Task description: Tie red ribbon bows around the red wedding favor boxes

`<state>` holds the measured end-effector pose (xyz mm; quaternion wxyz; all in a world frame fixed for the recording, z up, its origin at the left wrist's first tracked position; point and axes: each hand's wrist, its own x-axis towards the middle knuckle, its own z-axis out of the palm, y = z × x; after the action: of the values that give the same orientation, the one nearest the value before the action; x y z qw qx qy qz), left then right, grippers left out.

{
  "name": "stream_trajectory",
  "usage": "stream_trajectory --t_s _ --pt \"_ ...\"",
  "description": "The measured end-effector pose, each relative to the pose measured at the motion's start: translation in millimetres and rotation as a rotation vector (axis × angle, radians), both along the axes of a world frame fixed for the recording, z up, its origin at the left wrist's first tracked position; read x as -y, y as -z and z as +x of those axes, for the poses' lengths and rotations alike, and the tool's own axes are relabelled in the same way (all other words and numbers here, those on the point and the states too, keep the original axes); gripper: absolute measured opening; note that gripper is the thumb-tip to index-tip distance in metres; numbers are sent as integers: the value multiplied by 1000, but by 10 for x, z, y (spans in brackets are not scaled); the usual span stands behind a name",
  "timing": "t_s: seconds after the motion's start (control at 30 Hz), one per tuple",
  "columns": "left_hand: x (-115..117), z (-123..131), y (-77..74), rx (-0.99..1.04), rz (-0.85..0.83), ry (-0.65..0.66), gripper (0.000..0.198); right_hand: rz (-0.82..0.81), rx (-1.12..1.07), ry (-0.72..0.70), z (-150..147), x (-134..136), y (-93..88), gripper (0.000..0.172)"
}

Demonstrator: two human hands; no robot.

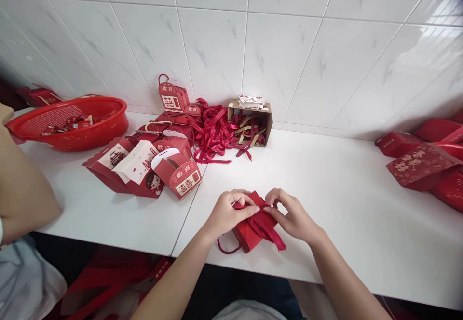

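Note:
A small red gift box (pixel 249 235) lies on the white table (pixel 340 199) near its front edge, with a dark red ribbon (pixel 269 228) across its top. My left hand (pixel 227 214) pinches the ribbon at the box's left side. My right hand (pixel 291 216) pinches the ribbon from the right. The fingertips of both hands meet over the middle of the box. A thin red cord loop (pixel 226 247) hangs from the box's near left corner.
Several red gift boxes (pixel 144 163) stand at the left, behind them a heap of red ribbons (pixel 213 134) and a brown carton (pixel 253 120). A red basket (pixel 72 122) sits far left. Flat red boxes (pixel 423 163) lie at the right. Another person's arm (pixel 21 185) reaches in at the left.

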<state>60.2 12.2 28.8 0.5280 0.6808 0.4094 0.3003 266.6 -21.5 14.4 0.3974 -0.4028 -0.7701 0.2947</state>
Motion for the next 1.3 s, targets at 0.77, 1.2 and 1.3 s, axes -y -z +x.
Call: stream_trajectory --t_s 0.77,1.2,1.3 --pt "67 -1 -30 42 -74 11 22 53 -25 0 73 -92 -45 16" --pt "31 -51 87 55 -56 31 23 10 -66 169 97 -137 34 12" --pt "34 -86 58 31 -56 33 14 -51 -66 127 119 -135 14 11"
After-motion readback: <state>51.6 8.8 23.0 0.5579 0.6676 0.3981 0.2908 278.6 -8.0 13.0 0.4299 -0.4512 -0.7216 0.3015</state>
